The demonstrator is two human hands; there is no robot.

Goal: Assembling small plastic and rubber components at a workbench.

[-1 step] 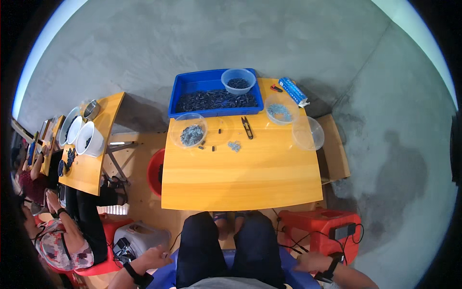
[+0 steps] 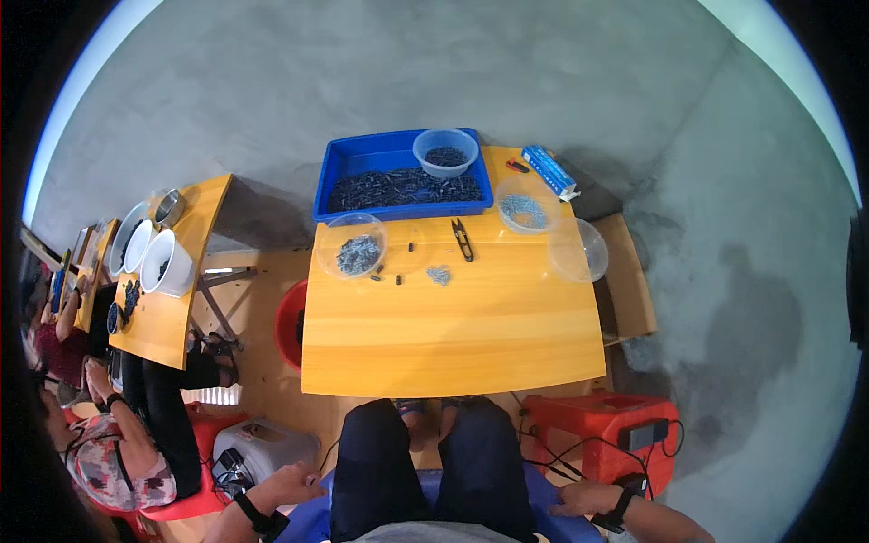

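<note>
My left hand [image 2: 296, 484] is down beside my left thigh, its fingers curled at the edge of the blue seat [image 2: 342, 493] under me. On the other side, my right hand [image 2: 584, 498] is closed at the same seat's right edge. Some fingertips are hidden. Both hands are apart from the wooden table [image 2: 453, 335] in front. On it are a clear bowl of grey parts [image 2: 359, 255], a small pile of pale parts [image 2: 439, 275], several small black pieces [image 2: 398, 280] and black thread snips [image 2: 463, 240].
At the back stand a blue tray of black parts [image 2: 323, 185] holding a bowl [image 2: 466, 145], a bowl of bluish parts [image 2: 525, 213], a blue box [image 2: 549, 172] and a clear bowl [image 2: 588, 253]. Red stool with cables [image 2: 579, 407] is right; a co-worker's table [image 2: 167, 330] is left.
The view has shifted very slightly, so the table and its contents sit a little further left. My hands stay at the seat's edges.
</note>
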